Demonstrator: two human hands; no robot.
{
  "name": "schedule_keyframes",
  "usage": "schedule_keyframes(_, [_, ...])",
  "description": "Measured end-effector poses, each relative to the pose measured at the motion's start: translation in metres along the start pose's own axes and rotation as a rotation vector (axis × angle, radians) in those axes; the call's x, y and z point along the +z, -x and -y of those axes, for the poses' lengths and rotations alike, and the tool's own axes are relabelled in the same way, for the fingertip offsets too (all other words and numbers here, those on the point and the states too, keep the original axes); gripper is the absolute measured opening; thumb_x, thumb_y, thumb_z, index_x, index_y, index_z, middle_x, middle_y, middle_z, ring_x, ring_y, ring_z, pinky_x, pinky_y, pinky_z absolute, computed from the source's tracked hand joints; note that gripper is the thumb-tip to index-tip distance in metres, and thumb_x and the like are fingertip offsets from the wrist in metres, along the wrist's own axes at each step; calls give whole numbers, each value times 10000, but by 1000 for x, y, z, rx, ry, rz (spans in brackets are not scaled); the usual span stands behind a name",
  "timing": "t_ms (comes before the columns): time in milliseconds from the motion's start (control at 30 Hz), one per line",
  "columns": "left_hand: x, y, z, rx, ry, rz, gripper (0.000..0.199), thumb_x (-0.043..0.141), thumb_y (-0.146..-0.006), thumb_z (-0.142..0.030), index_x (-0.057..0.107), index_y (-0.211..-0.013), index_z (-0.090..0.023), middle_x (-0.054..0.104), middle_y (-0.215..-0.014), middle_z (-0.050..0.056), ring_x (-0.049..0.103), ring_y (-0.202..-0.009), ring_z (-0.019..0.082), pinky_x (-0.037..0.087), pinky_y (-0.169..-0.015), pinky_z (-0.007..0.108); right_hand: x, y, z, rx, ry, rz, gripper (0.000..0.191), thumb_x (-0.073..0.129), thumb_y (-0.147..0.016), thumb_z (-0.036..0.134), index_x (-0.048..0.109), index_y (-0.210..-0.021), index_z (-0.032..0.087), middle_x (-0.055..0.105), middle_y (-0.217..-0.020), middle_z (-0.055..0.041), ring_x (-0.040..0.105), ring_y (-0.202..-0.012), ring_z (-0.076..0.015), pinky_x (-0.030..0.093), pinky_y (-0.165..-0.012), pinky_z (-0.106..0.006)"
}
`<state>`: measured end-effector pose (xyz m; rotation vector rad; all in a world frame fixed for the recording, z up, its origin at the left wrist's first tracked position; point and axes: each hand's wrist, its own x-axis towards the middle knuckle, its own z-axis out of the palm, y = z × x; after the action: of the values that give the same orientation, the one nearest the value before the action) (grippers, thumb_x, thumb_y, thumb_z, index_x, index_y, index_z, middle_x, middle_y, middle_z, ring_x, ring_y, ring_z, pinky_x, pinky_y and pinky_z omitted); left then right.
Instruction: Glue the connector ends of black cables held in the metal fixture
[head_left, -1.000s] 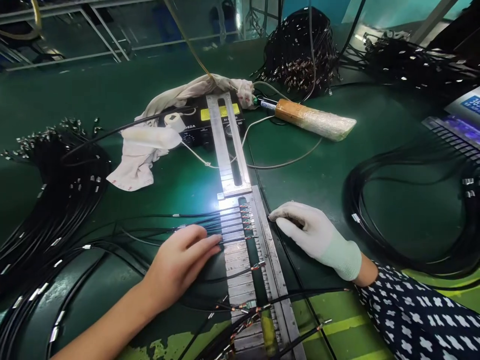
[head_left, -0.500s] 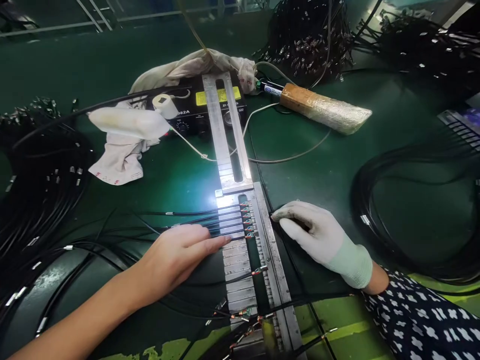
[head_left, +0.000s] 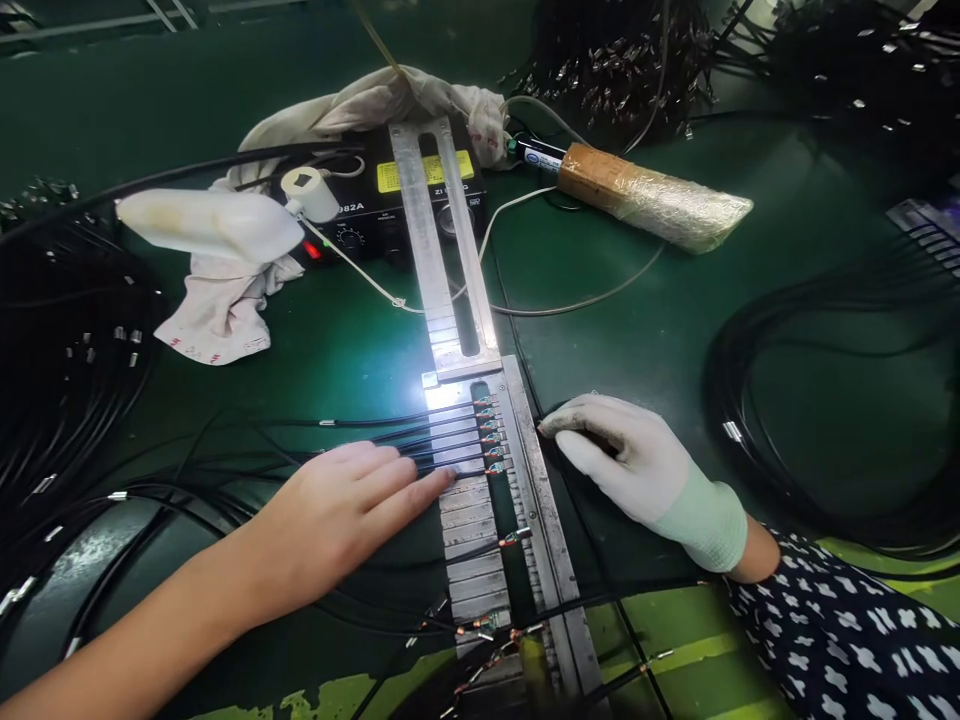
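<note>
Left hand (head_left: 334, 525) on cable (head_left: 474, 473), "982A" box (head_left: 381, 236) beyond

The black box (head_left: 365, 248) shows "82A" and "ZI".

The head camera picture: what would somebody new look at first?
Probably the bright white glow at the left edge of the slotted metal fixture, just beyond the bare left hand. Next, perhaps the white-gloved right hand to the fixture's right, and the plastic-wrapped handle lying farther back on the right.
</note>
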<state>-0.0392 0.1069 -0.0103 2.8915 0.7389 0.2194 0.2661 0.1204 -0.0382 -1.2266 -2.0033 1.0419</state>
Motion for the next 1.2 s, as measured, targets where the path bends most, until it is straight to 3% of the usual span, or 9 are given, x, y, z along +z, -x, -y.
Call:
schedule_keyframes(167, [7, 1, 2, -38, 9, -70, 318, 351, -979, -80, 511, -1253, -86, 551, -766, 29, 469, -682, 160, 381, -629, 284, 0, 0, 0, 5, 6, 1, 133, 556, -932, 181, 681, -960, 217, 695, -943, 3, 632, -880, -165, 501, -797, -321])
schedule_keyframes(367, [12, 2, -1, 48, -164, -93, 317, 346, -965, -60, 537, -1217, -69, 572, -754, 39, 451, -677, 169, 367, -642, 320, 0, 0, 1, 19, 11, 6, 134, 558, -932, 180, 683, -961, 218, 697, -949, 11, 632, -889, -155, 506, -802, -312])
schedule_keyframes(467, [15, 2, 0, 45, -128, -116, 317, 351, -960, -56, 531, -1221, -66, 575, -756, 43, 449, -678, 170, 360, -631, 319, 0, 0, 0, 25, 14, 9, 135, 556, -933, 181, 682, -958, 221, 697, -945, 10, 633, -884, -158, 509, -798, -316])
schedule_keyframes(633, [25, 11, -6, -96, 71, -105, 326, 371, -960, -52, 514, -1249, -96, 577, -828, 50, 481, -724, 157, 385, -655, 289, 0, 0, -1, 8, 30, 14, 130, 557, -933, 192, 679, -967, 221, 693, -937, 2, 632, -864, -169, 510, -778, -327])
schedule_keyframes(733, [27, 20, -23, -270, 2, -117, 398, 391, -958, -61, 523, -1307, -200, 577, -1028, 83, 519, -941, 203, 397, -833, 354, 0, 1, -1, 1, 33, 17, 135, 550, -937, 197, 676, -977, 223, 692, -943, 0, 633, -861, -168, 513, -777, -325])
schedule_keyframes(800, [30, 25, -36, -391, -71, -105, 451, 385, -964, -72, 496, -1366, -243, 568, -1050, 83, 506, -972, 214, 373, -877, 382, 1, 1, -2, -5, 40, 24, 139, 541, -942, 195, 672, -976, 225, 692, -938, 0, 635, -858, -167, 517, -778, -324])
schedule_keyframes(933, [38, 28, -49, -417, -8, -58, 533, 338, -973, -88, 335, -1491, -211, 601, -1011, 79, 508, -878, 187, 388, -777, 324, 5, 2, -4, -191, 205, -32, 222, 533, -923, 168, 655, -1103, 216, 639, -1180, -76, 591, -1088, -240, 492, -921, -414])
schedule_keyframes(1067, [35, 25, -50, -442, 53, -77, 498, 372, -973, -120, 374, -1460, -226, 599, -1032, 74, 505, -887, 199, 381, -747, 325, 9, 4, -3, -524, 374, 137, 404, 485, -868, 74, 609, -1229, 205, 483, -1403, -136, 467, -1260, -316, 421, -996, -538])
schedule_keyframes(1200, [23, 24, -64, -488, 284, -85, 394, 497, -960, -218, 436, -1349, -207, 583, -1094, 76, 507, -968, 211, 418, -832, 346, 10, 20, 2, -435, 253, 57, 386, 431, -917, 64, 572, -1256, 184, 486, -1389, -131, 463, -1267, -265, 424, -1034, -490])
